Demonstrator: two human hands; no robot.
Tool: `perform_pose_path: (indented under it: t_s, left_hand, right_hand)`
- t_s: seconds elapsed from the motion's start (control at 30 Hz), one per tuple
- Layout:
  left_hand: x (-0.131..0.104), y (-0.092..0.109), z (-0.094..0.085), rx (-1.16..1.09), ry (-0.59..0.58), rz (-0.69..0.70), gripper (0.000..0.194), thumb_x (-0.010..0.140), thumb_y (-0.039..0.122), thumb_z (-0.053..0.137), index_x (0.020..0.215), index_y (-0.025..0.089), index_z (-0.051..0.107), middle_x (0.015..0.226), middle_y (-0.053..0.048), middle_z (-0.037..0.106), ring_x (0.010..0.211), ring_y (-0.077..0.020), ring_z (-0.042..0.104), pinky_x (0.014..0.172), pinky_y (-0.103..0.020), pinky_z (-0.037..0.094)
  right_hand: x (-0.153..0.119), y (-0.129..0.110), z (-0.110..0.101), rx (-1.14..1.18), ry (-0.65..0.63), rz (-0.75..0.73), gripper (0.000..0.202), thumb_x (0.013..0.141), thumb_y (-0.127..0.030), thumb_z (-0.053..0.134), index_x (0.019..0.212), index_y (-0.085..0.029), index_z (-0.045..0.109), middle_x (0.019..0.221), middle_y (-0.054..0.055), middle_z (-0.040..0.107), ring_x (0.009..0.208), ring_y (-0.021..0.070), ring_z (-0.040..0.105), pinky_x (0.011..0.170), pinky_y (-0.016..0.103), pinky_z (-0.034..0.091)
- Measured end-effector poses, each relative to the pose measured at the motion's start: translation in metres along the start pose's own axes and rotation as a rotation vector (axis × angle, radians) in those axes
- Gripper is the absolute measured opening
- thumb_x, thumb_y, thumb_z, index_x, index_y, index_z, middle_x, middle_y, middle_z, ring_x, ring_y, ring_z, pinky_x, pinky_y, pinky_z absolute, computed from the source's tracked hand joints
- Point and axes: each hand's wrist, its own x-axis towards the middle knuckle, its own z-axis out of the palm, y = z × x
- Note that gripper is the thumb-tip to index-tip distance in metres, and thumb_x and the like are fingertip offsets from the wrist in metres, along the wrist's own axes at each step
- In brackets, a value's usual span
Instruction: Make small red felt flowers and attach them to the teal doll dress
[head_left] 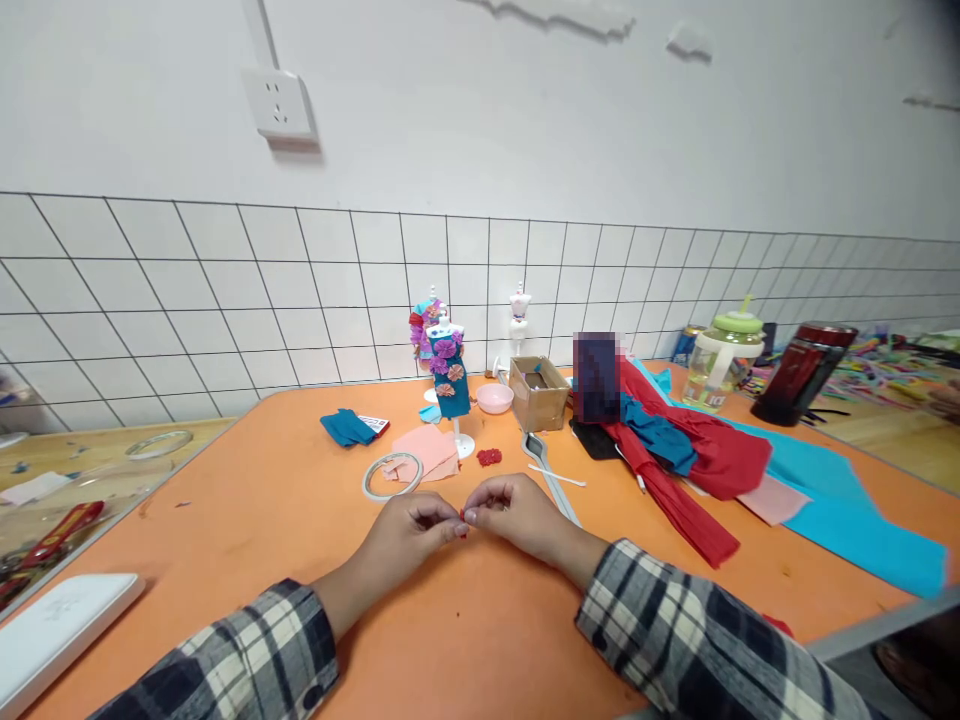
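Note:
Over the middle of the orange table, my left hand (pixel 427 527) and my right hand (pixel 508 511) meet at the fingertips. Both pinch a small red piece of crepe paper (pixel 463 524), mostly hidden by the fingers. Just beyond them lies a crinkled red paper bit (pixel 490 457). Behind it stands a small dress form (pixel 450 375) in blue with purple and pink paper flowers. Pink paper sheets (pixel 426 452) lie at its base, partly under a roll of tape (pixel 392 476). Right of my hands are a pair of grey-handled scissors (pixel 551 475) and a thin white stick (pixel 557 475).
A pink bowl (pixel 495 400), a cardboard box (pixel 538 393) and a bare white dress form (pixel 519 310) stand toward the wall. Red crepe paper (pixel 720 450) and blue sheets (pixel 862 510) spread rightward, near a jug (pixel 724 365) and a dark red thermos (pixel 806 375). A white device (pixel 67 635) sits front left.

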Motion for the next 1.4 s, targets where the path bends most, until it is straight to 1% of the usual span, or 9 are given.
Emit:
perform_pose_path:
  t_s: [0.1, 0.23, 0.43, 0.67, 0.83, 1.0, 1.07, 1.2, 1.4]
  left_hand:
    - [-0.0016, -0.0001, -0.0009, 0.017, -0.019, 0.041, 0.021, 0.076, 0.037, 0.065, 0.075, 0.018, 0.074, 0.073, -0.004, 0.070, 0.068, -0.0169, 0.060, 0.064, -0.025, 0.044]
    - [-0.0031, 0.0013, -0.0026, 0.037, 0.017, 0.066, 0.034, 0.082, 0.043, 0.058, 0.099, 0.017, 0.072, 0.066, -0.002, 0.065, 0.060, -0.0154, 0.054, 0.054, -0.024, 0.038]
    - [-0.0024, 0.0031, 0.0023, 0.094, 0.080, 0.019, 0.022, 0.078, 0.032, 0.056, 0.079, 0.016, 0.071, 0.067, -0.004, 0.067, 0.062, -0.0166, 0.056, 0.056, -0.025, 0.040]
    - [0.0004, -0.0032, 0.0034, 0.079, 0.107, -0.039, 0.024, 0.077, 0.034, 0.055, 0.080, 0.018, 0.074, 0.074, -0.006, 0.073, 0.069, -0.0205, 0.063, 0.062, -0.028, 0.045]
    - [0.0012, -0.0014, 0.0022, 0.066, 0.119, -0.067, 0.025, 0.076, 0.036, 0.055, 0.077, 0.017, 0.072, 0.075, -0.007, 0.073, 0.069, -0.0213, 0.063, 0.062, -0.030, 0.047]
    - [0.0011, 0.0004, 0.0031, 0.042, 0.100, -0.088, 0.022, 0.076, 0.035, 0.055, 0.072, 0.018, 0.069, 0.071, -0.005, 0.072, 0.066, -0.0195, 0.062, 0.062, -0.028, 0.046]
    - [0.0009, -0.0005, 0.0038, 0.043, 0.065, -0.081, 0.022, 0.077, 0.035, 0.055, 0.073, 0.018, 0.069, 0.071, -0.004, 0.072, 0.067, -0.0192, 0.062, 0.062, -0.028, 0.045]
    - [0.0007, -0.0038, 0.0045, 0.074, 0.037, -0.074, 0.023, 0.078, 0.033, 0.055, 0.077, 0.019, 0.072, 0.077, -0.004, 0.074, 0.072, -0.0202, 0.064, 0.065, -0.028, 0.047]
    - [0.0007, -0.0062, 0.0047, 0.168, -0.023, -0.065, 0.022, 0.080, 0.030, 0.054, 0.079, 0.021, 0.075, 0.082, -0.003, 0.075, 0.074, -0.0203, 0.065, 0.066, -0.028, 0.047]
  right_hand:
    - [0.0002, 0.0021, 0.0012, -0.008, 0.002, 0.001, 0.012, 0.073, -0.025, 0.067, 0.076, -0.014, 0.070, 0.063, -0.001, 0.060, 0.057, 0.0095, 0.045, 0.054, 0.022, 0.034]
    - [0.0005, 0.0028, 0.0008, -0.091, 0.041, -0.044, 0.011, 0.075, -0.025, 0.065, 0.075, -0.015, 0.068, 0.061, -0.003, 0.057, 0.053, 0.0080, 0.042, 0.049, 0.021, 0.029]
    - [-0.0020, -0.0022, 0.0030, -0.189, 0.052, -0.038, 0.005, 0.073, -0.018, 0.064, 0.072, -0.015, 0.067, 0.057, -0.004, 0.054, 0.050, 0.0065, 0.041, 0.046, 0.018, 0.029]
    - [-0.0002, 0.0024, 0.0056, -0.082, 0.006, 0.188, 0.007, 0.075, -0.024, 0.058, 0.073, -0.018, 0.058, 0.057, -0.005, 0.053, 0.038, 0.0074, 0.045, 0.034, 0.018, 0.036]
    - [0.0007, 0.0023, 0.0043, -0.114, 0.027, 0.258, 0.010, 0.076, -0.027, 0.057, 0.072, -0.018, 0.060, 0.055, -0.006, 0.048, 0.035, 0.0078, 0.042, 0.033, 0.021, 0.039]
    - [-0.0011, 0.0003, 0.0016, -0.295, 0.133, 0.101, 0.019, 0.077, -0.029, 0.060, 0.089, -0.018, 0.070, 0.072, 0.000, 0.064, 0.061, 0.0115, 0.058, 0.055, 0.022, 0.044]
    - [-0.0012, 0.0010, 0.0020, -0.289, 0.125, 0.052, 0.023, 0.077, -0.032, 0.064, 0.093, -0.017, 0.071, 0.076, 0.002, 0.068, 0.070, 0.0130, 0.060, 0.062, 0.022, 0.044]
    - [-0.0003, 0.0020, 0.0027, -0.247, 0.042, 0.117, 0.015, 0.075, -0.029, 0.065, 0.075, -0.014, 0.070, 0.066, 0.001, 0.067, 0.060, 0.0107, 0.054, 0.055, 0.021, 0.037]
    - [0.0004, 0.0022, 0.0001, -0.434, 0.040, 0.171, 0.011, 0.072, -0.026, 0.066, 0.071, -0.016, 0.071, 0.063, 0.000, 0.063, 0.057, 0.0109, 0.050, 0.052, 0.022, 0.032]
